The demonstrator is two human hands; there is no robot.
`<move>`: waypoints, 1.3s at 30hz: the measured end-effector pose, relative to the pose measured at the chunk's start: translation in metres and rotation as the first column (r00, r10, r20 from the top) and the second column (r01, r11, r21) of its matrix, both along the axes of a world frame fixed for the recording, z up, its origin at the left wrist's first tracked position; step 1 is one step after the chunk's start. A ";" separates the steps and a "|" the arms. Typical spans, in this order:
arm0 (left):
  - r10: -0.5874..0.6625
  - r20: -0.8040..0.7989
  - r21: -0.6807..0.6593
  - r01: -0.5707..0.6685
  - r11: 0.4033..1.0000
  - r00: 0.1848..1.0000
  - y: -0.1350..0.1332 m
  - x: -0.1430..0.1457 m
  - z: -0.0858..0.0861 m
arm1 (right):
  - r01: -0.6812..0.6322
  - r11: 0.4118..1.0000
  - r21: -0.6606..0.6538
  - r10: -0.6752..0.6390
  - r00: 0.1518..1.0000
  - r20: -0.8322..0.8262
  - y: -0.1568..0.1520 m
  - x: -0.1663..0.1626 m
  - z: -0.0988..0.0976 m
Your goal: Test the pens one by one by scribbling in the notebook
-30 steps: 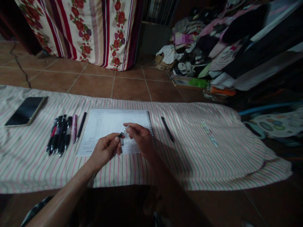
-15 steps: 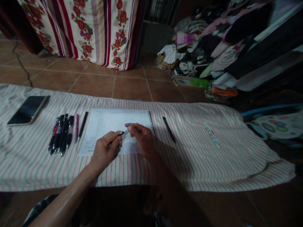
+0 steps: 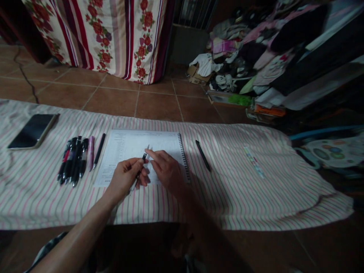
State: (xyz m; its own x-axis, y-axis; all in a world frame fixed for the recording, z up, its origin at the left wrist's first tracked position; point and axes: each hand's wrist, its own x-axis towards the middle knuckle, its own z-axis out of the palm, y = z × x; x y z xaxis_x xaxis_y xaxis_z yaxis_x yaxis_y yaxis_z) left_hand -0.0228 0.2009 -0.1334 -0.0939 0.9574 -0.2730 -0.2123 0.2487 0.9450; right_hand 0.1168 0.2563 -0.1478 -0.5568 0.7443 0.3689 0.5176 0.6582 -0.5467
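Observation:
My left hand (image 3: 126, 174) is closed around a slim pen (image 3: 144, 156) with a dark section near its upper end. The pen tilts up and away, and its lighter lower end sticks out below my fingers. My right hand (image 3: 167, 168) is beside the pen's upper end, its index finger stretched out towards it and the thumb apart. A thin pointed bit shows just beyond that fingertip; whether it belongs to the pen I cannot tell. Beneath both hands lies a spiral notebook (image 3: 136, 140) with a printed sheet or page on its left side.
Left of the notebook lie a black pen (image 3: 99, 151), a pink pen (image 3: 91, 153) and a bunch of several dark pens (image 3: 71, 161). Further left is a phone or tablet (image 3: 32, 131). A black pen (image 3: 203, 155) and a patterned strip (image 3: 254, 162) lie to the right on the striped cloth (image 3: 273, 197).
My left hand has turned, so the pen now stands steeper with its lower end showing. My right hand has gone from pinching at the pen's end to a stretched index finger, slightly lower.

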 end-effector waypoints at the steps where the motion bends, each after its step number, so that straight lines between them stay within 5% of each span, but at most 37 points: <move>1: -0.013 -0.011 0.013 0.013 1.000 1.000 -0.001 0.000 0.001 | -0.005 1.000 0.029 0.005 1.000 0.014 0.001 0.000 -0.002; 12: -0.060 -0.151 0.075 0.072 0.995 0.987 -0.003 0.000 -0.002 | -0.134 0.976 0.172 0.137 0.991 -0.002 -0.002 -0.010 -0.010; 19: 0.042 -0.259 0.168 0.002 0.986 0.965 -0.008 -0.002 0.005 | 0.056 0.998 0.027 -0.048 0.973 -0.228 0.010 -0.010 -0.006; 21: 0.100 -0.430 0.222 -0.003 0.975 0.897 -0.008 -0.004 0.003 | 0.140 0.989 -0.055 -0.150 0.935 -0.322 0.010 -0.011 -0.002; 24: 0.181 -0.740 0.340 0.128 0.932 0.648 -0.009 -0.006 -0.004 | 0.171 0.954 -0.246 -0.264 0.868 -0.420 0.007 -0.016 0.005; 29: 0.222 -0.916 0.350 0.397 0.849 0.333 -0.013 -0.002 -0.013 | 0.053 0.857 -0.513 -0.305 0.854 -0.421 0.002 -0.030 0.009; 34: 0.262 -0.936 0.342 0.428 0.836 0.236 -0.014 0.000 -0.015 | 0.039 0.802 -0.596 -0.379 0.805 -0.457 0.007 -0.043 -0.004; 39: 0.312 -0.930 0.364 0.359 0.859 0.196 -0.013 -0.007 -0.018 | 0.023 0.834 -0.551 -0.331 0.820 -0.467 0.014 -0.049 -0.020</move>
